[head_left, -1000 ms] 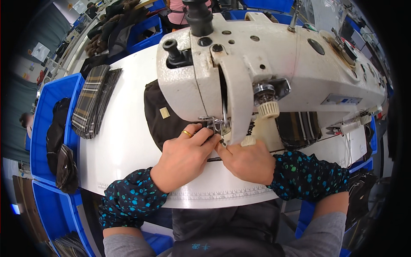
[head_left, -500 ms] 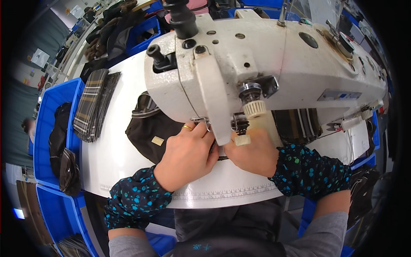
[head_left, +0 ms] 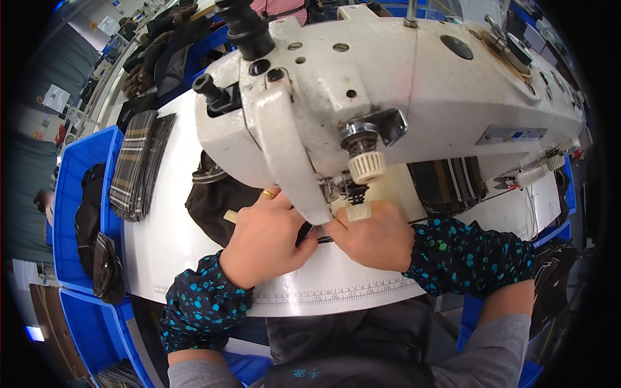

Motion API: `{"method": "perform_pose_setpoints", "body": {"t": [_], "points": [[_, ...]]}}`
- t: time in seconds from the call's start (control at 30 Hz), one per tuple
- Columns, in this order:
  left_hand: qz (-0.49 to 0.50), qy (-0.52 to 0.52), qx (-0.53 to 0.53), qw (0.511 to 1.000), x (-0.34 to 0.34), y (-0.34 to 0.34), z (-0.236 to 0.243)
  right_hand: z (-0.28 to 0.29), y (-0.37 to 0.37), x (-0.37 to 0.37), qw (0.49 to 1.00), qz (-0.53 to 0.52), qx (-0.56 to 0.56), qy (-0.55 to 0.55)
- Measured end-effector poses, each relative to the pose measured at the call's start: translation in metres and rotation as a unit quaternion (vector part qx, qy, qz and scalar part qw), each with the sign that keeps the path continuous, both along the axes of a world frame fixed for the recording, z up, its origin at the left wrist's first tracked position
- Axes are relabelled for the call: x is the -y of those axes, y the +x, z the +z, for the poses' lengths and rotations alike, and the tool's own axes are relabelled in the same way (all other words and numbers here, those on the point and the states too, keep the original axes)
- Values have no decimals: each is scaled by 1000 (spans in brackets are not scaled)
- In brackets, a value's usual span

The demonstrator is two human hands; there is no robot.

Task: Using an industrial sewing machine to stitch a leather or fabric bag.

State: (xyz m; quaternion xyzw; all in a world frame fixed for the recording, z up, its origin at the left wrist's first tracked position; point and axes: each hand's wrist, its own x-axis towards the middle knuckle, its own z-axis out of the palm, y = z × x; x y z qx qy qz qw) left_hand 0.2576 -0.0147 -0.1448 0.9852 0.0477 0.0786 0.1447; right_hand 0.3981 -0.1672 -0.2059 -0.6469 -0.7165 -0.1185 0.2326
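A dark brown zippered fabric piece [head_left: 217, 205] with a small pale label [head_left: 231, 216] lies on the white sewing table, left of the needle area. My left hand [head_left: 265, 236], a ring on one finger, is closed over its right part, thumb and fingers pinching the cloth. Close by, my right hand [head_left: 378, 240] is curled beside the presser area, its fingertips together at the fabric's dark edge. The white sewing machine [head_left: 317, 84] reaches over both hands and hides the needle and some fingertips.
Folded plaid pieces [head_left: 132, 168] are stacked at the left, beside a blue bin [head_left: 65, 213] holding dark items. More plaid cloth [head_left: 446, 186] lies under the machine arm, near small thread snips [head_left: 506, 183]. A printed ruler [head_left: 336, 292] runs along the table's front edge.
The view has shifted, so the machine head appears farther left. My left hand has moved slightly left and now covers part of the label. My right hand stays close to the presser area.
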Motion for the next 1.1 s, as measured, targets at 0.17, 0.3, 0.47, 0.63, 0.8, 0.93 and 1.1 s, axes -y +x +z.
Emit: {"method": "perform_pose_setpoints", "body": {"t": [0.17, 0.3, 0.47, 0.63, 0.8, 0.93, 1.1], "points": [[-7, 9, 13, 1000, 1, 2, -1, 0, 0, 1, 1000, -6, -11, -19], [25, 5, -26, 999, 2, 1, -1, 2, 0, 1, 999, -10, -5, -40], [15, 13, 5, 1000, 4, 3, -3, 3, 2, 2, 999, -8, -5, -43], [34, 14, -13, 999, 5, 3, -1, 2, 1, 2, 999, -10, -6, -39], [41, 1, -17, 999, 5, 3, -1, -1, 0, 1, 999, -14, -8, -37], [32, 1, -12, 999, 3, 4, -1, -3, 1, 0, 1000, -10, -2, -16], [15, 87, 54, 995, 11, -6, 9, -5, 3, 2, 999, -16, 36, -26]]}}
